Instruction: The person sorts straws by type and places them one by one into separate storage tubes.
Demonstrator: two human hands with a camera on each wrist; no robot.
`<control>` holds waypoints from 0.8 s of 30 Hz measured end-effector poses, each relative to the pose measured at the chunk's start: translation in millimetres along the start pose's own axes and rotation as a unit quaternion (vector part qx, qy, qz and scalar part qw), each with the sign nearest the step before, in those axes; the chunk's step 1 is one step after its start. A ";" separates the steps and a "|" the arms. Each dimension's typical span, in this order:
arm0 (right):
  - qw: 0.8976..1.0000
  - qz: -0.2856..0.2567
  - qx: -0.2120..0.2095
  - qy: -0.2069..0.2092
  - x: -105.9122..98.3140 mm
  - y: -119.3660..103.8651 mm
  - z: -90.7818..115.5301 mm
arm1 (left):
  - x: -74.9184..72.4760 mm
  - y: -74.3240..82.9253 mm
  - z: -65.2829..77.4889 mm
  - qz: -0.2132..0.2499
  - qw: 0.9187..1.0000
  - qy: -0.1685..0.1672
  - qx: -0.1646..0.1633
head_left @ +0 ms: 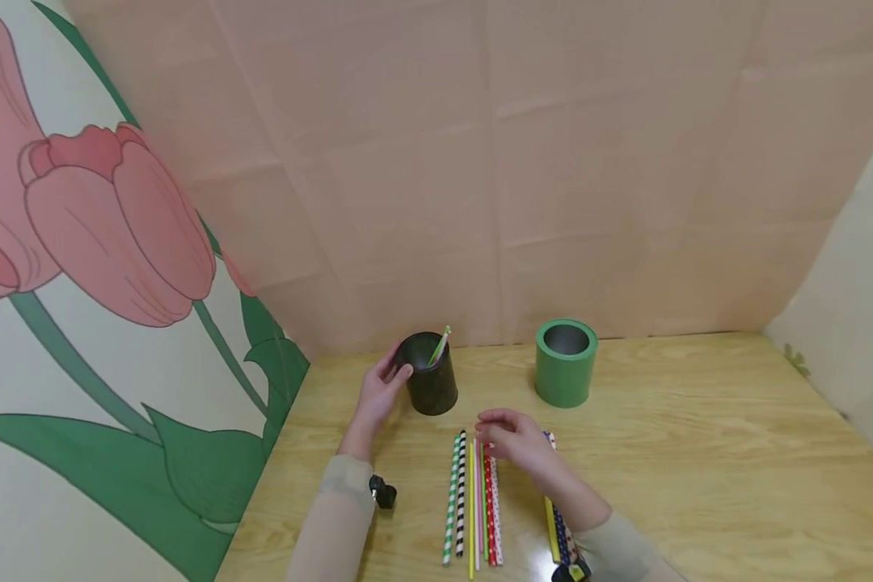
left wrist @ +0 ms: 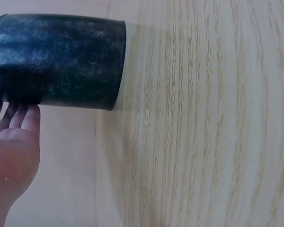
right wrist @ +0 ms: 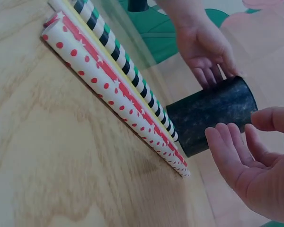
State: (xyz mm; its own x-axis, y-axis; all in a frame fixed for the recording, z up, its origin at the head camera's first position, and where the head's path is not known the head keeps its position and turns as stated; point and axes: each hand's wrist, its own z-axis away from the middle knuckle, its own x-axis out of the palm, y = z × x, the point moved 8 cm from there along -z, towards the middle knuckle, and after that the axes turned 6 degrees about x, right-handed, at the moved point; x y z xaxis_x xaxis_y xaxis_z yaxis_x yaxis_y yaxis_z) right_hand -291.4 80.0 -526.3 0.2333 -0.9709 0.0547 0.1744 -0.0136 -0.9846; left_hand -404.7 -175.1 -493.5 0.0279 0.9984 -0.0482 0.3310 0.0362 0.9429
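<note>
A black cylindrical cup (head_left: 433,392) stands on the table, tilted slightly, with a couple of thin straws (head_left: 440,346) leaning inside it. My left hand (head_left: 380,394) holds this cup at its left side, thumb near the rim. The left wrist view shows that hand's fingertips (left wrist: 32,113) against the dark wall. Over the far ends of a row of paper straws (head_left: 491,517) hovers my right hand (head_left: 516,440), its fingers loosely bent and nothing between them. Striped, plain and dotted straws make up the row; red dots mark a white straw (right wrist: 104,85).
A green cup (head_left: 563,376) with a dark inside stands to the right of the black one. More straws (head_left: 553,533), yellow and dark blue among them, lie partly under my right forearm. A tulip-painted wall (head_left: 116,218) borders the left side; a pinkish sheet (head_left: 495,178) hangs behind.
</note>
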 end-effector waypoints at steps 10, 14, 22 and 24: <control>0.999 0.022 0.017 -0.026 13.8 15.3 5.7 | 0.0 1.5 2.2 0.009 1.000 -0.002 -0.002; 0.999 0.029 0.025 -0.031 17.7 20.2 8.6 | -3.4 -0.4 3.7 0.009 1.000 0.004 -0.006; 0.998 0.043 0.026 -0.038 19.7 24.5 11.2 | -1.7 -1.2 2.9 0.007 1.000 -0.003 -0.005; 0.998 0.047 0.024 -0.029 17.7 23.4 10.1 | -0.9 0.8 0.6 0.008 1.000 -0.006 -0.001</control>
State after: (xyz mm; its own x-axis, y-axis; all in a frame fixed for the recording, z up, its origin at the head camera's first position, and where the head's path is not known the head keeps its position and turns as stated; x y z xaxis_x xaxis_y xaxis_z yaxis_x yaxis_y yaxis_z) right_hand -273.6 64.9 -546.7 0.3065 -0.9515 -0.0271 0.1946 0.0905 -0.9767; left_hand -403.9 -176.0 -492.9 0.0452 0.9983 -0.0365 0.3283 0.0197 0.9444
